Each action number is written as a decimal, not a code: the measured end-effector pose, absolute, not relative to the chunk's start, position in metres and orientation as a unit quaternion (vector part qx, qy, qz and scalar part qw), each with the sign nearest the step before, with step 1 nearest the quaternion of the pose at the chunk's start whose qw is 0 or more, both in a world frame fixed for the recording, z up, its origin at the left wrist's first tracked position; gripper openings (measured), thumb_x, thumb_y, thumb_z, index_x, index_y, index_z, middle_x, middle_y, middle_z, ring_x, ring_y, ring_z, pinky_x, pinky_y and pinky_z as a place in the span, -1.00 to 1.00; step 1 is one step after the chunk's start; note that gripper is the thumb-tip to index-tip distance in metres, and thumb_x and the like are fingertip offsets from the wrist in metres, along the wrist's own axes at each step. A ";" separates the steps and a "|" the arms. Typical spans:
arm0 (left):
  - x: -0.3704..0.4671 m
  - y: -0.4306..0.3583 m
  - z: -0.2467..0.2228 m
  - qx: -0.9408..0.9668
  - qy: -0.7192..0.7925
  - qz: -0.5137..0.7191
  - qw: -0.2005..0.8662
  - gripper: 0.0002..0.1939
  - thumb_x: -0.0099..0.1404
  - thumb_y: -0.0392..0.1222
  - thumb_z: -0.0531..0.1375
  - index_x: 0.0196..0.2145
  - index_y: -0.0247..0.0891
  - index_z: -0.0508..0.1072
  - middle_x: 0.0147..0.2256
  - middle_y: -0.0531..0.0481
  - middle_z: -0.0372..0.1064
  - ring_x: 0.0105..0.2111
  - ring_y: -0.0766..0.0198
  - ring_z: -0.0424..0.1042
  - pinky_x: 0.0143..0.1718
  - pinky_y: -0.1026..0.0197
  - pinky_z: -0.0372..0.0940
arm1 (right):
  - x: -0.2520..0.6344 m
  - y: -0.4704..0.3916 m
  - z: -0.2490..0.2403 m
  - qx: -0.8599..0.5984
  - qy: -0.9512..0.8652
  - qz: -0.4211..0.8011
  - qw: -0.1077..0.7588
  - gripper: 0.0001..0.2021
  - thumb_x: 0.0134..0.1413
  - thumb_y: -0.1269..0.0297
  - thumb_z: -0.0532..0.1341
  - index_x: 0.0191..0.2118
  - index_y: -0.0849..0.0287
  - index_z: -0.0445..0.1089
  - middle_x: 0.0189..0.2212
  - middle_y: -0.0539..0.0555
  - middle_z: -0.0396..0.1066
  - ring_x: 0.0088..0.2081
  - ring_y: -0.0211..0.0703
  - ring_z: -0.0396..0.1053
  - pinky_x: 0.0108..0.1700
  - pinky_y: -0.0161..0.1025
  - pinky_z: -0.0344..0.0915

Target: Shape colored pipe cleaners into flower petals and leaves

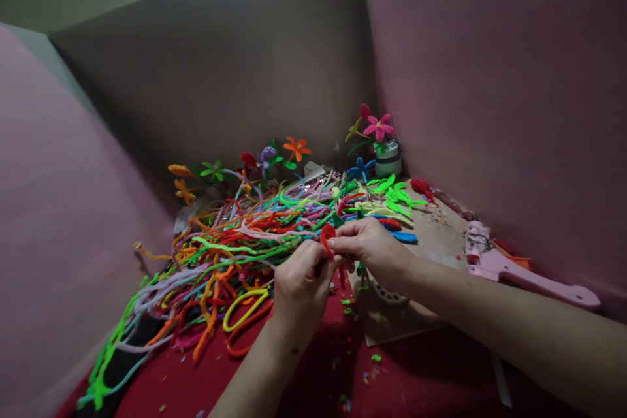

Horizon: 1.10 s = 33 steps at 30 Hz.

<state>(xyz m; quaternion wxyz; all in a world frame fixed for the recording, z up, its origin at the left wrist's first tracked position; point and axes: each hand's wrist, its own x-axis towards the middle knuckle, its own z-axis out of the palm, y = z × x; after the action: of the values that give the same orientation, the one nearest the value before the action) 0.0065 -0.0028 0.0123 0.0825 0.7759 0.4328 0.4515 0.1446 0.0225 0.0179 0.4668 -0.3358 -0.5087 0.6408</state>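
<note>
My left hand (304, 272) and my right hand (372, 249) meet at the middle of the view, above the table. Between them is a red pipe cleaner (326, 236), bent into a small loop that stands up from the fingertips. The left fingers are curled round its lower part, which is mostly hidden. On the right, thumb and forefinger pinch the loop's side. Just behind and left of my hands lies a large heap of loose pipe cleaners (235, 235) in many colours.
Pipe-cleaner flowers, among them an orange one (296, 148) and a pink one (379, 126), stand along the back. Bright green leaf shapes (399, 197) lie on a brown board (441, 241). A pink hand tool (533, 277) lies at right. Scraps dot the red cloth (313, 379).
</note>
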 end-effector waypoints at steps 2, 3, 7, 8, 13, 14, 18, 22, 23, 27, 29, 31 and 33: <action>0.007 -0.003 0.017 0.763 0.434 0.473 0.079 -0.87 0.08 -0.28 0.20 -0.58 -0.27 0.33 -0.52 0.07 0.23 -0.50 0.40 0.23 -0.46 0.34 0.15 | 0.146 0.025 0.017 -0.317 -0.496 0.667 0.457 -0.82 -0.23 0.32 0.24 -0.66 0.27 0.28 -0.74 -0.07 0.22 -0.67 -0.41 0.10 -0.59 -0.37 0.00; 0.008 -0.002 0.020 0.746 0.441 0.486 0.117 -0.90 0.05 -0.28 0.23 -0.54 -0.26 0.34 -0.50 0.07 0.23 -0.48 0.39 0.24 -0.45 0.34 0.16 | 0.146 0.026 0.017 -0.305 -0.490 0.679 0.454 -0.82 -0.23 0.31 0.25 -0.66 0.27 0.29 -0.74 -0.07 0.22 -0.68 -0.42 0.10 -0.60 -0.37 -0.01; 0.009 0.000 0.028 0.665 0.417 0.467 0.408 -0.63 -0.01 -0.29 0.26 -0.20 -0.22 0.30 -0.41 0.06 0.34 -0.45 0.34 0.35 -0.42 0.30 0.26 | 0.149 0.030 0.015 -0.262 -0.456 0.720 0.453 -0.83 -0.23 0.28 0.28 -0.58 0.27 0.33 -0.70 -0.05 0.26 -0.68 -0.41 0.14 -0.60 -0.37 0.01; 0.008 0.001 0.028 0.658 0.408 0.454 0.440 -0.63 0.01 -0.30 0.24 -0.19 -0.23 0.29 -0.38 0.04 0.36 -0.45 0.34 0.36 -0.42 0.30 0.27 | 0.149 0.031 0.015 -0.257 -0.448 0.724 0.457 -0.83 -0.24 0.28 0.29 -0.56 0.27 0.33 -0.69 -0.05 0.26 -0.68 -0.41 0.14 -0.61 -0.38 0.01; -0.001 0.004 0.019 0.696 0.441 0.445 0.351 -0.81 0.15 -0.25 0.13 -0.23 -0.23 0.38 -0.50 0.07 0.32 -0.57 0.39 0.28 -0.53 0.35 0.21 | 0.148 0.034 0.012 -0.251 -0.422 0.732 0.472 -0.86 -0.29 0.36 0.31 -0.53 0.28 0.35 -0.66 -0.07 0.23 -0.65 -0.43 0.10 -0.61 -0.40 -0.02; -0.002 0.004 0.018 0.697 0.445 0.444 0.346 -0.78 0.15 -0.24 0.13 -0.20 -0.21 0.37 -0.52 0.09 0.29 -0.59 0.40 0.27 -0.55 0.35 0.20 | 0.148 0.034 0.011 -0.248 -0.413 0.737 0.474 -0.86 -0.29 0.37 0.31 -0.54 0.28 0.35 -0.66 -0.07 0.23 -0.65 -0.44 0.10 -0.61 -0.40 -0.02; -0.002 0.005 0.018 0.687 0.453 0.420 0.382 -0.61 0.12 -0.28 0.15 -0.06 -0.13 0.31 -0.58 0.17 0.16 -0.64 0.44 0.21 -0.62 0.39 0.16 | 0.148 0.035 0.010 -0.260 -0.362 0.761 0.471 -0.89 -0.30 0.41 0.29 -0.55 0.28 0.34 -0.68 -0.09 0.20 -0.66 -0.44 0.08 -0.60 -0.39 -0.02; -0.002 0.003 0.026 0.662 0.450 0.352 0.485 -0.36 0.07 -0.32 0.16 0.12 -0.10 0.13 -0.60 0.19 0.16 -0.71 0.45 0.18 -0.70 0.40 0.10 | 0.150 0.035 0.013 -0.279 -0.348 0.753 0.483 -0.91 -0.28 0.41 0.27 -0.55 0.27 0.32 -0.69 -0.09 0.20 -0.68 -0.44 0.04 -0.62 -0.37 -0.08; -0.003 0.002 0.028 0.655 0.443 0.334 0.512 -0.31 0.07 -0.32 0.17 0.15 -0.10 0.07 -0.60 0.18 0.18 -0.72 0.44 0.19 -0.72 0.40 0.09 | 0.150 0.035 0.014 -0.275 -0.350 0.750 0.490 -0.91 -0.27 0.41 0.27 -0.55 0.26 0.32 -0.70 -0.10 0.20 -0.68 -0.44 0.02 -0.63 -0.37 -0.09; -0.009 0.004 0.033 0.643 0.420 0.298 0.567 -0.28 0.07 -0.31 0.18 0.17 -0.12 0.01 -0.57 0.14 0.25 -0.71 0.43 0.22 -0.71 0.39 0.12 | 0.151 0.034 0.014 -0.270 -0.362 0.743 0.494 -0.87 -0.27 0.38 0.29 -0.55 0.26 0.30 -0.67 -0.09 0.20 -0.66 -0.43 0.05 -0.61 -0.36 -0.07; -0.013 0.007 0.034 0.646 0.422 0.270 0.576 -0.34 0.08 -0.28 0.18 0.13 -0.16 0.09 -0.57 0.13 0.26 -0.70 0.43 0.23 -0.70 0.38 0.12 | 0.150 0.034 0.012 -0.269 -0.380 0.732 0.497 -0.85 -0.26 0.35 0.30 -0.57 0.25 0.29 -0.67 -0.08 0.21 -0.66 -0.42 0.07 -0.60 -0.36 -0.06; -0.015 0.009 0.036 0.655 0.432 0.272 0.557 -0.45 0.06 -0.25 0.21 0.04 -0.22 0.22 -0.53 0.10 0.29 -0.64 0.41 0.27 -0.66 0.38 0.13 | 0.148 0.034 0.009 -0.268 -0.407 0.712 0.506 -0.84 -0.24 0.31 0.29 -0.57 0.25 0.30 -0.68 -0.08 0.20 -0.66 -0.42 0.07 -0.60 -0.36 -0.05; -0.014 0.011 0.037 0.652 0.452 0.317 0.520 -0.57 0.04 -0.23 0.24 -0.10 -0.28 0.33 -0.45 0.05 0.34 -0.57 0.42 0.29 -0.61 0.40 0.13 | 0.147 0.034 0.008 -0.276 -0.427 0.694 0.510 -0.84 -0.21 0.28 0.28 -0.56 0.25 0.32 -0.68 -0.07 0.20 -0.66 -0.41 0.07 -0.60 -0.35 -0.04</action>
<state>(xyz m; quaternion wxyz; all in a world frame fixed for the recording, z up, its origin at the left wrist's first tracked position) -0.0137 0.0108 0.0366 0.5201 0.6519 0.4516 0.3172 0.1473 0.0342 0.0076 0.5100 -0.2760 -0.4267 0.6940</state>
